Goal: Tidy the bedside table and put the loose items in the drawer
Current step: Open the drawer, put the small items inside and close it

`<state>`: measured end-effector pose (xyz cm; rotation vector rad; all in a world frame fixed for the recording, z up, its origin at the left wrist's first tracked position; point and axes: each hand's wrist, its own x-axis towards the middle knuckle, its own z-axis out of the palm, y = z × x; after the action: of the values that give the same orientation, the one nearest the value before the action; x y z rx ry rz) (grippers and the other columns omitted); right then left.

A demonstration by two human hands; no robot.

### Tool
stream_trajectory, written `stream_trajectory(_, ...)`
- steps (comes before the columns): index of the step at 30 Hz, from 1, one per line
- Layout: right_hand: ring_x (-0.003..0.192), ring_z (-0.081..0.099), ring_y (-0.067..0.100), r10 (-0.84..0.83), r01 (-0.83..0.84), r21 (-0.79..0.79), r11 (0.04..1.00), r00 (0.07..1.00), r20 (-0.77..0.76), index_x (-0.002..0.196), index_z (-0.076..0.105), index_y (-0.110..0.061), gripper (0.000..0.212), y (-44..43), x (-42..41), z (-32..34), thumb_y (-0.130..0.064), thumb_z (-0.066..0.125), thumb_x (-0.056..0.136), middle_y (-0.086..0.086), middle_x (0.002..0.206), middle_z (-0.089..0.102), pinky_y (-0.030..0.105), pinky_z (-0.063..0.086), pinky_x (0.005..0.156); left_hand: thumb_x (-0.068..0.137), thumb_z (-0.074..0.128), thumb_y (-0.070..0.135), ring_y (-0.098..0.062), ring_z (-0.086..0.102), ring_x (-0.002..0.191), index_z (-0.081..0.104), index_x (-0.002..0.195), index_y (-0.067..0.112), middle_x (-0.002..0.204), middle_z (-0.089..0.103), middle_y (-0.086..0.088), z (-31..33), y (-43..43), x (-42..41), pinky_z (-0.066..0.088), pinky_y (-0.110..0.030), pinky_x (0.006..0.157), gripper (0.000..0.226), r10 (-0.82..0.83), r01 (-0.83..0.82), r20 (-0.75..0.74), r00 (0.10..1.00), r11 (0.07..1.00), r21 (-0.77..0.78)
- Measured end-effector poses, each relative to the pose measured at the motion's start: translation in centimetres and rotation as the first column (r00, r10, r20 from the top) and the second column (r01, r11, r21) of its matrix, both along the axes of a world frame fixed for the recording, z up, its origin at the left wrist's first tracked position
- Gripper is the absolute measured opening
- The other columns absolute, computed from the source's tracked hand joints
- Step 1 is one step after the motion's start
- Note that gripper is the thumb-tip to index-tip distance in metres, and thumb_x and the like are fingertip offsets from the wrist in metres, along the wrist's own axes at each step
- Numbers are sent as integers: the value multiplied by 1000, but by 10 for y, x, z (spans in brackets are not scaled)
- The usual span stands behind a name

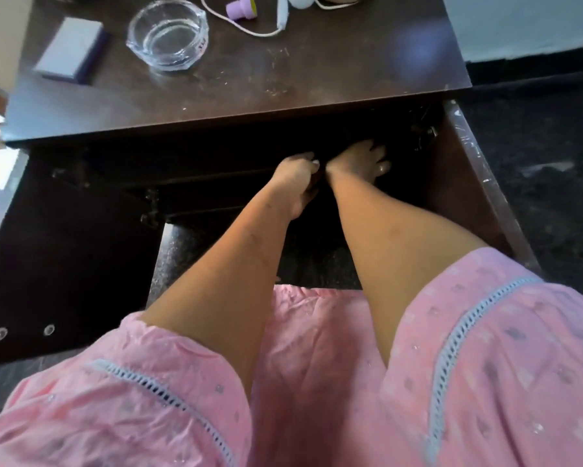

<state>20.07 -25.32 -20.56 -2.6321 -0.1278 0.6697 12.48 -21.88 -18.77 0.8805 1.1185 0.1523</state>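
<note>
Glass ashtray lies well apart from left hand and right hand, grips unclear.

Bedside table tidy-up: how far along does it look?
Done: the compartment under the top stands open. In hand: left hand and right hand reach into its dark inside, contents hidden. To do: glass dish, box, lilac piece and white cord sit on the tabletop.

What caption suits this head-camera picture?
Left hand and right hand reach into the open compartment of the bedside table; glass ashtray, box and white cord lie on top.
</note>
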Motion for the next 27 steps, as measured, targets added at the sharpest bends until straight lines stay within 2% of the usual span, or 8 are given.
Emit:
stream_trajectory(4,133,28,32,127,-127,9,992,990,-67,136,46,-12,49,4,-53,38,-34,54,92,9,147,30,39,36,102,98,42,8,-26,60,106,51,134,9,128,60,-16,38,-5,-45,50,-35,84,37,-41,49,-71,997,992,112)
stream_trajectory(7,133,30,32,274,-272,30,962,954,-121,132,50,-11,44,6,-82,64,-34,53,94,9,145,34,39,40,97,95,45,16,-21,55,88,65,101,16,91,63,-8,66,-1,-77,46,-31,72,21,-72,107,-164,984,971,214)
stream_trajectory(11,123,49,33,445,-445,54,894,895,3,103,61,-5,26,14,-106,108,-28,51,95,15,131,55,32,43,91,93,45,16,-13,53,72,60,80,23,77,57,1,107,8,-107,40,-25,65,22,-124,166,-152,981,937,309)
stream_trajectory(13,120,54,32,459,-470,99,877,881,114,110,65,-6,28,23,-108,123,-25,53,94,15,127,60,31,43,95,95,42,12,-9,48,64,58,75,22,71,54,3,118,13,-112,35,-23,61,27,-121,136,-66,991,932,336)
stream_trajectory(16,118,54,31,460,-510,167,844,848,263,112,66,-13,27,34,-102,132,-23,57,88,12,126,59,31,44,96,96,42,12,-10,49,68,67,106,17,78,59,1,118,23,-108,35,-23,58,27,-44,26,43,998,932,361)
stream_trajectory(18,120,50,32,486,-558,151,816,803,344,115,62,-15,29,37,-92,131,-23,59,87,10,130,53,32,41,98,96,44,14,-11,55,81,59,126,13,97,66,-5,114,28,-99,39,-22,63,33,5,-30,72,997,934,355)
stream_trajectory(21,124,44,36,487,-582,98,807,751,446,129,51,-16,42,40,-67,128,-15,56,88,11,137,43,36,37,102,95,48,12,-10,54,97,54,130,13,127,62,-9,110,38,-80,45,-20,75,36,21,-55,100,995,932,358)
stream_trajectory(27,131,38,38,473,-531,-8,848,749,463,150,17,-23,69,52,-20,102,-26,53,92,16,144,34,42,34,106,93,49,10,-25,53,126,54,129,12,135,56,-13,101,69,-55,39,-36,107,37,94,-132,119,988,915,382)
